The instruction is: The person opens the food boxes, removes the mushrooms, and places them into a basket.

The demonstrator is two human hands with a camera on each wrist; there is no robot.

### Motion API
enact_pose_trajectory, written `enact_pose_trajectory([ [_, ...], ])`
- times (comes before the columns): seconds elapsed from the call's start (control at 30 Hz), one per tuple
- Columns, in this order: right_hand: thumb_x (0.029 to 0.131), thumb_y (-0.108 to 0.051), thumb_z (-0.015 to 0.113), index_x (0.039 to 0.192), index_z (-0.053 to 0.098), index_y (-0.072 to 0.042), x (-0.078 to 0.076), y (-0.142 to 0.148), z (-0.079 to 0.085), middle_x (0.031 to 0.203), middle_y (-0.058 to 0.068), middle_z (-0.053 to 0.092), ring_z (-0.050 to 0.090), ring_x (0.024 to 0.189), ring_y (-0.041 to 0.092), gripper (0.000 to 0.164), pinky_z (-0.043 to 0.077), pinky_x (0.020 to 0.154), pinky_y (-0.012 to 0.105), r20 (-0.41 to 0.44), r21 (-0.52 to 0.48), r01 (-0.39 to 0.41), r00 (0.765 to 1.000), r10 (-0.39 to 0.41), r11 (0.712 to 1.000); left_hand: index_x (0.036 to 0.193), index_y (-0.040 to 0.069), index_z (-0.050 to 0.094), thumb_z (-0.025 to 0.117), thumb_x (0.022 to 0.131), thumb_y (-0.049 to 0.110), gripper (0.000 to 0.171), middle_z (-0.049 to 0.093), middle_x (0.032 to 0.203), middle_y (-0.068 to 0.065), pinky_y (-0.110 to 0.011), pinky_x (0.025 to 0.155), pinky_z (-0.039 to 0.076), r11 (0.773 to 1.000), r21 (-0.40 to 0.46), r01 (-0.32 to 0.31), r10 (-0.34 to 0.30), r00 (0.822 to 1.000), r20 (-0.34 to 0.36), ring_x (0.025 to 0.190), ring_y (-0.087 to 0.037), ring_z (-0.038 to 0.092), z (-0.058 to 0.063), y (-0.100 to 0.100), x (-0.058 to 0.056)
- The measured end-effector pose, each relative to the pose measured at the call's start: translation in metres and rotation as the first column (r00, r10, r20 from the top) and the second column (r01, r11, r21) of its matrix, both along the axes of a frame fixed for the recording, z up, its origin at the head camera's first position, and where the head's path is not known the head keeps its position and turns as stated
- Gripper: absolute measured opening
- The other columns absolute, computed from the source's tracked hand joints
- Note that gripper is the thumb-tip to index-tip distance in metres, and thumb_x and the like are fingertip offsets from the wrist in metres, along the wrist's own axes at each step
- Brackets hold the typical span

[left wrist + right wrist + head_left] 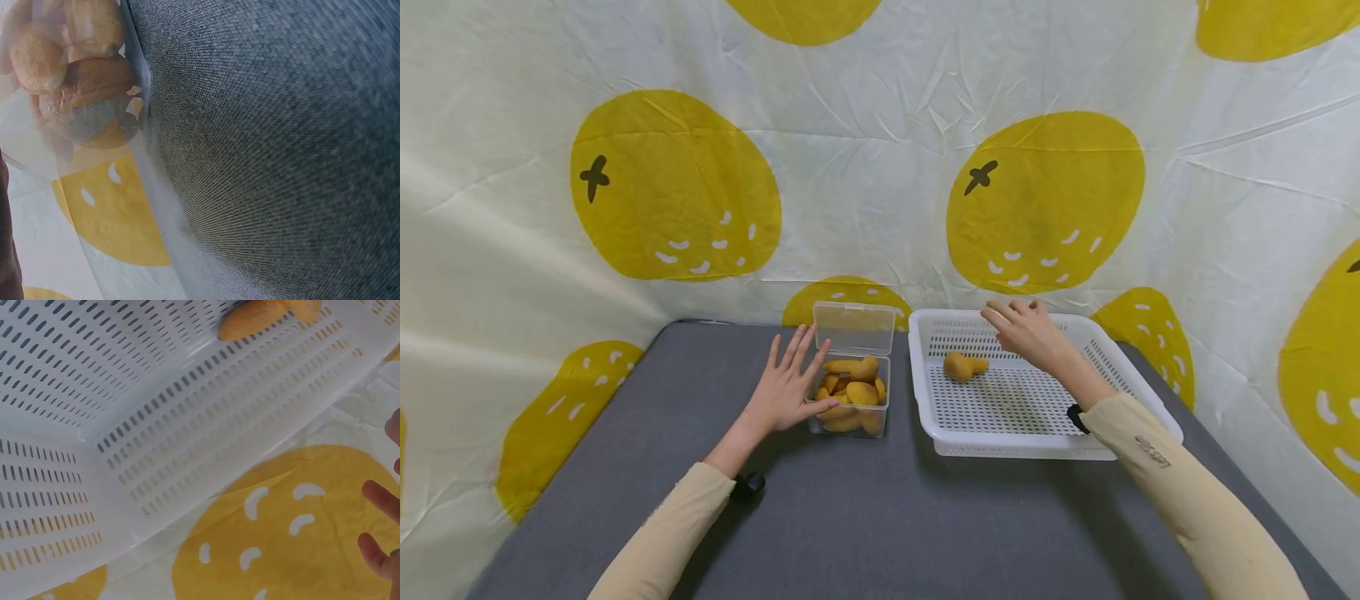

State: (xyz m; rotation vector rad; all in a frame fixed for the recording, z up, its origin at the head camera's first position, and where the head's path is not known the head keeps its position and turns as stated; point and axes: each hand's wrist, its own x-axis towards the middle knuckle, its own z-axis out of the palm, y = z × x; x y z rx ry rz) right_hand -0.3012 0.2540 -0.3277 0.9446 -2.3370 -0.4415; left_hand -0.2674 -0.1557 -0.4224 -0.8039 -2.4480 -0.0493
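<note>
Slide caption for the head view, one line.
Left hand spread by open clear box of brown pieces; right hand over white perforated basket.

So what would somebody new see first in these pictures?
Probably the huge yellow fruit shapes on the pale cloth behind the table. Next, maybe the white basket, with the right hand near its far rim, and the clear box of brownish-yellow pieces beside the spread left hand.
</note>
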Motion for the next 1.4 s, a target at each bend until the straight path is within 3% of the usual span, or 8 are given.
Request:
enact_pose_trajectory([
  [0.4, 0.074, -0.023, 0.072, 0.123, 0.050, -0.009, 0.036, -0.027, 0.023, 0.126, 0.011, 0.052, 0.055, 0.099, 0.028, 0.055, 0.044, 0.071, 0.042, 0.067, -0.077, -0.026, 0.997, 0.031, 0.997, 0.144, 0.010, 0.018, 0.006, 0.075, 0.079, 0.098, -0.001, 0.152, -0.012, -0.057, 0.108, -0.001, 0.999, -0.021, -0.025, 0.026, 0.999, 0.032, 0.137, -0.033, 0.011, 0.002, 0.000, 0.001],
  [0.63, 0.074, -0.026, 0.072, 0.119, 0.054, -0.011, 0.060, -0.056, 0.021, 0.120, 0.009, 0.056, 0.056, 0.098, 0.025, 0.051, 0.044, 0.070, 0.038, 0.045, -0.116, -0.110, 0.992, 0.115, 0.987, 0.145, 0.011, 0.014, 0.009, 0.075, 0.078, 0.097, -0.003, 0.151, -0.012, -0.057, 0.107, -0.001, 1.000, -0.019, -0.011, 0.013, 0.996, 0.093, 0.139, -0.029, 0.000, 0.000, 0.000, 0.001],
  [0.9, 0.077, -0.025, 0.068, 0.116, 0.057, -0.014, 0.080, -0.097, 0.014, 0.118, 0.005, 0.057, 0.058, 0.097, 0.021, 0.042, 0.046, 0.070, 0.036, 0.020, -0.115, -0.177, 0.983, 0.180, 0.978, 0.146, 0.015, 0.006, 0.009, 0.076, 0.078, 0.095, -0.008, 0.151, -0.011, -0.057, 0.108, 0.000, 0.998, -0.055, -0.034, 0.041, 0.991, 0.128, 0.140, -0.027, -0.006, 0.000, 0.000, 0.000],
  [1.1, 0.079, -0.029, 0.066, 0.117, 0.055, -0.016, 0.084, -0.121, 0.007, 0.118, 0.003, 0.056, 0.057, 0.094, 0.018, 0.041, 0.045, 0.069, 0.033, 0.031, -0.103, -0.211, 0.976, 0.215, 0.972, 0.144, 0.010, 0.016, 0.011, 0.076, 0.078, 0.096, -0.006, 0.151, -0.012, -0.057, 0.107, 0.002, 0.998, -0.056, -0.031, 0.037, 0.992, 0.119, 0.139, -0.030, 0.000, 0.001, 0.000, 0.000],
  [1.23, 0.081, -0.030, 0.064, 0.118, 0.054, -0.016, 0.082, -0.134, 0.003, 0.119, 0.003, 0.055, 0.056, 0.097, 0.018, 0.042, 0.045, 0.071, 0.034, 0.044, -0.090, -0.219, 0.974, 0.224, 0.971, 0.145, 0.010, 0.014, 0.010, 0.076, 0.078, 0.096, -0.005, 0.151, -0.012, -0.057, 0.107, 0.003, 0.997, -0.063, -0.034, 0.041, 0.992, 0.119, 0.139, -0.031, 0.004, 0.002, 0.000, 0.002],
  [1.4, 0.080, -0.030, 0.066, 0.117, 0.056, -0.015, 0.074, -0.149, -0.007, 0.116, 0.003, 0.056, 0.055, 0.095, 0.019, 0.041, 0.043, 0.067, 0.033, 0.059, -0.113, -0.239, 0.967, 0.246, 0.965, 0.145, 0.013, 0.008, 0.010, 0.076, 0.078, 0.095, -0.004, 0.151, -0.012, -0.056, 0.108, 0.003, 0.996, -0.080, -0.044, 0.054, 0.990, 0.132, 0.140, -0.028, -0.002, 0.003, 0.000, 0.003],
])
